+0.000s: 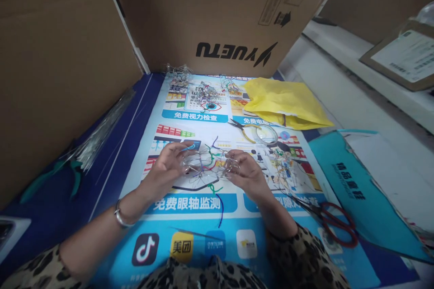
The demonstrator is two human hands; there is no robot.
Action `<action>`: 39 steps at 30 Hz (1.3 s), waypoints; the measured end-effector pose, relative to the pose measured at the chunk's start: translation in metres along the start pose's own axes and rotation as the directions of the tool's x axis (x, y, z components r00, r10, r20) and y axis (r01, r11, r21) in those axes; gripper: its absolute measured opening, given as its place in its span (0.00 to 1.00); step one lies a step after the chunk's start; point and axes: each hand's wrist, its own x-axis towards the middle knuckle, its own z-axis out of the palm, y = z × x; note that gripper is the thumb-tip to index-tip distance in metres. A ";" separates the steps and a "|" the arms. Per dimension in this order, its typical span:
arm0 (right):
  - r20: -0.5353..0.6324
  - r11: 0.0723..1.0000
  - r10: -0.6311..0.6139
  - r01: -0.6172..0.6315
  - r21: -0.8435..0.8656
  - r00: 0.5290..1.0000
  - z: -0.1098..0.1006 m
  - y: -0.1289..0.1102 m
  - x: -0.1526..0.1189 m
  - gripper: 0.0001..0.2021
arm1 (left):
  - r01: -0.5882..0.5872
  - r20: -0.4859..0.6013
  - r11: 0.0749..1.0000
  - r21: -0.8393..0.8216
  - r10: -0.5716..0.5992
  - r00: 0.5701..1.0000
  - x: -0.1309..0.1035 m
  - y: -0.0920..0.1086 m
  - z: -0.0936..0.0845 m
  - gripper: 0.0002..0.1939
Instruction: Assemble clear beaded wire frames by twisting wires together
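Over the printed poster, a shiny wire piece (210, 162) with bent clear or silvery loops is stretched between my two hands. Green, red and purple threads are tied along it, and loose ends hang below. The fingers of my left hand (166, 165) close on its left end, while my right hand (249, 174) pinches the loops at the right end. A dark purple strand (221, 210) trails on the poster underneath. Which finger touches which wire is too fine to make out.
Yellow-handled pliers (246, 131) lie beside a roll of tape (266, 135), with a yellow bag (285, 101) behind. Red-handled scissors (335, 223) lie right, near more wire pieces (283, 162). Left are a wire bundle (101, 135) and green-handled pliers (76, 171). Cardboard (217, 13) stands behind.
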 end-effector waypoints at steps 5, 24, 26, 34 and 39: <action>-0.047 1.000 0.007 -0.008 -0.014 0.999 0.001 -0.002 0.001 0.11 | 0.114 0.091 0.993 0.023 -0.115 0.989 0.001 0.003 -0.003 0.21; -0.085 0.997 0.034 -0.039 -0.066 0.996 0.003 -0.002 -0.001 0.15 | 0.444 0.187 0.852 -0.279 -0.405 0.895 -0.002 0.001 0.003 0.17; -0.074 0.997 0.033 -0.038 -0.064 0.997 0.003 -0.002 -0.001 0.15 | 0.472 0.191 0.843 -0.257 -0.435 0.880 -0.003 0.001 0.003 0.18; -0.094 0.996 0.045 -0.052 -0.069 0.995 0.004 0.000 -0.001 0.15 | 0.493 0.055 0.864 -0.102 -0.490 0.870 -0.003 -0.003 0.005 0.13; -0.115 0.994 0.080 -0.088 -0.065 0.990 0.004 -0.001 -0.001 0.16 | 0.466 -0.019 0.884 -0.021 -0.467 0.884 0.000 -0.002 0.003 0.15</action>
